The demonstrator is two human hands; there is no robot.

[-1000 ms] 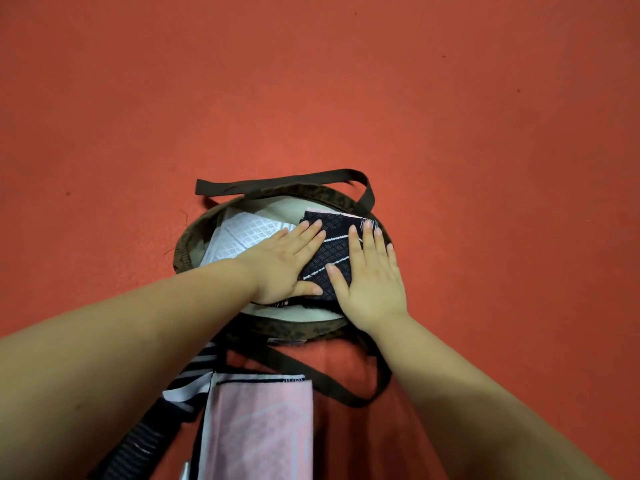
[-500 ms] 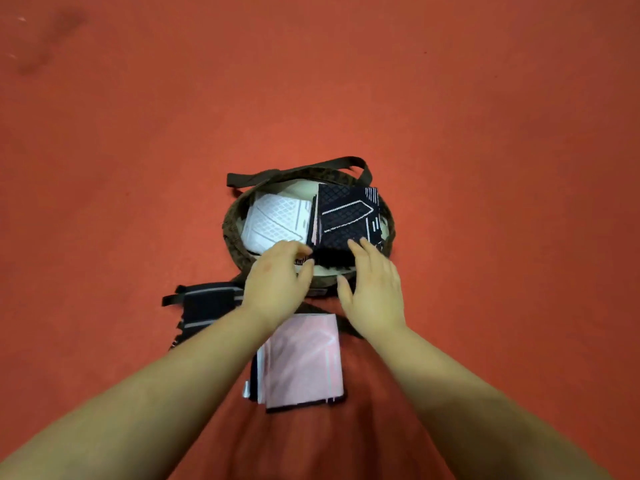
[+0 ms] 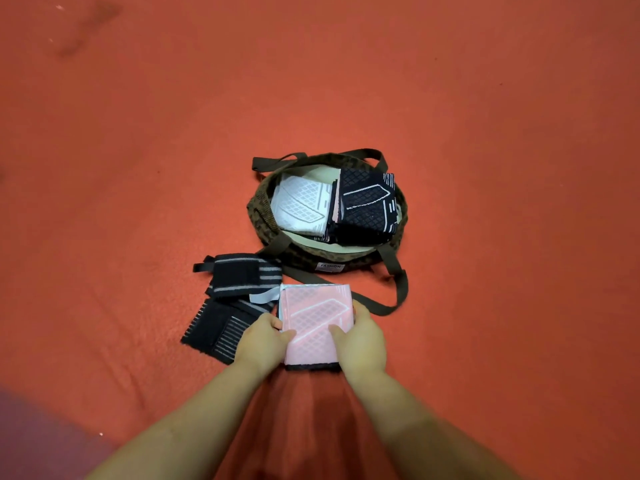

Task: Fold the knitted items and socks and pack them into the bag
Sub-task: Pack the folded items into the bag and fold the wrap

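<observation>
Even, soft overhead light on red floor; faint shadows, no glare; wide-angle bending at edges; near forearms slightly blurred.

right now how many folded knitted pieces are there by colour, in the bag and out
white: 1, in the bag
black with white lines: 1, in the bag
pink: 1, on the floor, gripped by both hands
black with grey stripes: 2, on the floor
total: 5

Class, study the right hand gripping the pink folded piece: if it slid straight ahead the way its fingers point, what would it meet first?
Probably the bag's brown strap on the floor just beyond the right hand, then the bag itself; depth is uncertain.
</observation>
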